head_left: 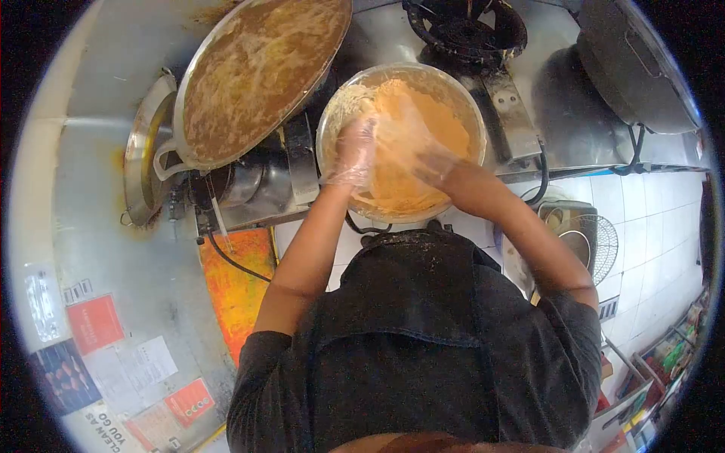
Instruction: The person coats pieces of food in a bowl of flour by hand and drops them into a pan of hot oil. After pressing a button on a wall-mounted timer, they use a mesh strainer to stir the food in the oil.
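Observation:
A large round metal bowl (pixel 481 124) holds orange-tan powder (pixel 442 113) that looks like seasoned flour, with paler, lumpy clumps (pixel 349 102) at its left side. Both my hands wear clear plastic gloves and are inside the bowl. My left hand (pixel 358 147) is at the left, over the clumps, its fingers pointing down and mostly hidden. From the right, my right hand (pixel 429 157) reaches across the powder, smeared by motion. Whether either hand holds anything cannot be made out.
Left of the bowl stands a wide pan (pixel 170 155) of brown, foamy liquid, probably frying oil. A metal lid (pixel 140 162) leans on the wall. Behind is a black burner (pixel 468 38); a big pot (pixel 638 72) is at right. A wire strainer (pixel 600 249) sits lower right.

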Available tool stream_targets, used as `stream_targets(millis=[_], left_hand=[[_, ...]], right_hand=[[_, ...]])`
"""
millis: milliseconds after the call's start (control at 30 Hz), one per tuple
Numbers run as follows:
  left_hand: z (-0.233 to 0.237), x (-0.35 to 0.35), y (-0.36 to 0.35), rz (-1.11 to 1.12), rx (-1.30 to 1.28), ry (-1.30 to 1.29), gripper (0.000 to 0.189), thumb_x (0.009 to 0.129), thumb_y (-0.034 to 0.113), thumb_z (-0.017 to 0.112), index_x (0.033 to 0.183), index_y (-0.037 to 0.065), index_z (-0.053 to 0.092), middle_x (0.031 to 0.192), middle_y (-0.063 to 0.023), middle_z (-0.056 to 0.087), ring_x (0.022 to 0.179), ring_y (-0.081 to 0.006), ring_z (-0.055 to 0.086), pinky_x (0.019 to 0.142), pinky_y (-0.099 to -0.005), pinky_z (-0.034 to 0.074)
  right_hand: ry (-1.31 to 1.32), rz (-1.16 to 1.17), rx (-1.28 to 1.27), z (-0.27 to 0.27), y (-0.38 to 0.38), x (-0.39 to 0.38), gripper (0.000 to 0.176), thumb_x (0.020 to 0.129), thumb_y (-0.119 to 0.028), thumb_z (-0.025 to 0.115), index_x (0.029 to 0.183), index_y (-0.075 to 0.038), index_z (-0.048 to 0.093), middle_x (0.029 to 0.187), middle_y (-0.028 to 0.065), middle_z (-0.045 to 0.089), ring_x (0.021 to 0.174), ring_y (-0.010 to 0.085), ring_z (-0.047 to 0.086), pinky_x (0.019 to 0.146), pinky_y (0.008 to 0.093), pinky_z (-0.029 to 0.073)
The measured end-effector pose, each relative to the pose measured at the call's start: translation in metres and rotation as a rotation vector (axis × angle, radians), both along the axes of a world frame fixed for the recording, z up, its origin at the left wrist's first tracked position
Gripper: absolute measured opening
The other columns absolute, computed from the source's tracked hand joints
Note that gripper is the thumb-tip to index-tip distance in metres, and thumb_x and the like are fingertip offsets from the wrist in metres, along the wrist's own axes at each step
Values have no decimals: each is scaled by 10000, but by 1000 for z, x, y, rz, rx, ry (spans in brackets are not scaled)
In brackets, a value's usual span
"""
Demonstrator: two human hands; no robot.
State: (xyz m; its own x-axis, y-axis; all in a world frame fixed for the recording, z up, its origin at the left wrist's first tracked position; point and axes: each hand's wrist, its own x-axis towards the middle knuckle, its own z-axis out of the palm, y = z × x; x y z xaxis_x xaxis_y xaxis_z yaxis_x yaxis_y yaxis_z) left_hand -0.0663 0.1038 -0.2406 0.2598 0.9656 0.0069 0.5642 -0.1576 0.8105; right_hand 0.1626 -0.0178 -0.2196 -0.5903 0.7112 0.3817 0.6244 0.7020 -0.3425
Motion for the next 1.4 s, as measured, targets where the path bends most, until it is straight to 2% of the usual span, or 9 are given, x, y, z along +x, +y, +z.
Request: stream_targets(millis=[133,233,400,467,667,867,933,1033,1400], left_hand=[[-1,-26,6,255,-407,-484,304,943,273,521,1134,45,585,1080,-203,609,925,-276,592,777,-406,479],[22,-11,-22,78,343,270,464,955,372,494,1190,-24,555,1184,-244,575,1065,-360,563,896,-486,439],[40,1,-36,-140,376,374,425,943,362,499,1070,-20,634,1052,-221,636,985,-382,580,968,-498,390],[44,8,-45,-151,451,363,405,941,345,498,1015,-19,658,1011,-207,653,958,-384,588,976,-496,384],[27,-1,-56,-477,649,921,459,934,150,466,1381,54,426,1233,-170,571,999,-366,587,1009,-484,364],[38,11,-59,-448,-9,242,527,1021,358,303,1486,120,230,1476,-220,308,1330,-330,386,1109,-420,321],[50,14,-56,-152,-774,-843,613,1004,487,266,1489,115,218,1491,-223,285,1358,-395,324,1101,-521,296],[57,-11,-47,-172,-1152,-1319,735,960,608,228,1486,95,208,1492,-227,280,1353,-456,298,1071,-602,287],[57,-5,-51,-178,-1173,-1192,733,953,629,208,1462,106,280,1425,-236,393,1282,-463,405,1032,-612,338]], right_hand=[[5,-132,-340,19,-8,25,398,824,-44,568,1220,-84,585,1231,150,588,1124,339,563,898,414,482],[180,-285,-417,42,-3,19,317,850,-104,614,1162,-50,616,1102,155,649,1017,335,617,842,392,503],[641,-563,-612,40,24,-21,340,915,-323,596,1094,-39,650,996,134,678,812,232,628,713,338,507],[884,-576,-1163,32,47,-28,367,904,-353,620,1051,-19,655,910,86,675,709,139,581,618,284,477],[950,-633,-1007,2,73,-37,342,905,-366,619,869,-31,680,733,2,589,646,92,507,589,250,413],[897,-585,-738,-2,85,-28,335,930,-359,586,965,-50,712,798,-2,628,738,108,545,663,260,424],[1041,-520,-816,7,87,-22,361,931,-379,578,1029,-53,699,860,4,644,790,112,551,701,257,426],[1065,-374,-948,7,85,-22,420,932,-415,563,1132,-61,669,965,16,660,882,116,551,769,256,424],[761,-297,-928,-4,96,-27,252,913,-276,630,923,-28,674,826,-6,630,697,105,578,675,241,448]])
